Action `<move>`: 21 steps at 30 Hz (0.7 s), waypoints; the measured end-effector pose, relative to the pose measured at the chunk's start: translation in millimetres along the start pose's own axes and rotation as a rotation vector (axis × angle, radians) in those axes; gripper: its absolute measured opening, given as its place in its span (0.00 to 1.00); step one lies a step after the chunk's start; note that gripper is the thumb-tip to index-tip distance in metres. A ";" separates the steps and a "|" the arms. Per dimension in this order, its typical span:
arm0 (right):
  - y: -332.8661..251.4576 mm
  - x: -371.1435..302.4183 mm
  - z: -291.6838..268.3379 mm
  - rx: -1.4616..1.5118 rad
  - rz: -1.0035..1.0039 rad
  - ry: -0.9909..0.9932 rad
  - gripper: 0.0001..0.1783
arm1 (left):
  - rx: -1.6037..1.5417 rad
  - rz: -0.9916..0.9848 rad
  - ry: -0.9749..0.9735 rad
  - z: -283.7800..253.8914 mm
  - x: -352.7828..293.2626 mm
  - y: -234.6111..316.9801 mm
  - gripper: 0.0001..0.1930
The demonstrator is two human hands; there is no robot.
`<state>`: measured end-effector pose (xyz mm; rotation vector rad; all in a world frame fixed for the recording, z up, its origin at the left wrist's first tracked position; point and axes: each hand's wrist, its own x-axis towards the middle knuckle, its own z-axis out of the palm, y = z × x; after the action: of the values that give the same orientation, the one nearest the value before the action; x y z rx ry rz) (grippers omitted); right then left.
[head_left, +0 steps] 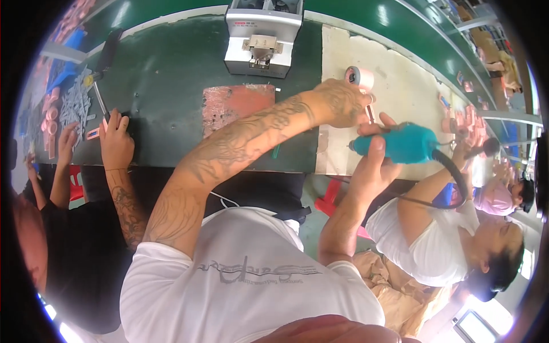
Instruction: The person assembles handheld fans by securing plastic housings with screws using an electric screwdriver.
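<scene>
Teal casing and a black cord mark the electric screwdriver (394, 143), which is gripped from below by the right hand (377, 163), the thumb laid along its near side and its narrow nose turned to the left. Beyond it, a pink round-headed housing (362, 79) is seen, with a smooth pink barrel, a grey-rimmed dark opening at one end and a slim stem. The stem is held in the curled fingers of the left hand (342, 104), though part of the grip is hidden; the round head is placed just past the knuckles, over the pale sheet (400, 80). The screwdriver's nose is kept apart from the housing, on the nearer side of it. The near edge of the dark green tabletop (166, 74) is crossed by both forearms. To the left of the sheet, a worn reddish mat (229, 106) is laid flat, with open tabletop around it. On the right, the open part of the sheet is bounded by a cluster of pink parts (470, 127). Farther off, beyond the mat, room is taken up by a grey-and-white screw feeder (263, 43), and the far side is closed by a pale border and a green strip (372, 17).
</scene>
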<state>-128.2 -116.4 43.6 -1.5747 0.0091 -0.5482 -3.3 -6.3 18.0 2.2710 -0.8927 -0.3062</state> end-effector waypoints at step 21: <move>-15.4 -32.9 62.0 0.296 0.214 -0.365 0.48 | 0.354 0.021 0.543 -38.3 -189.3 -38.3 0.19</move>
<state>-140.7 -45.9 48.4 -1.3428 -0.1711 -0.0836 -106.7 161.3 16.7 2.4699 -0.7164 0.4988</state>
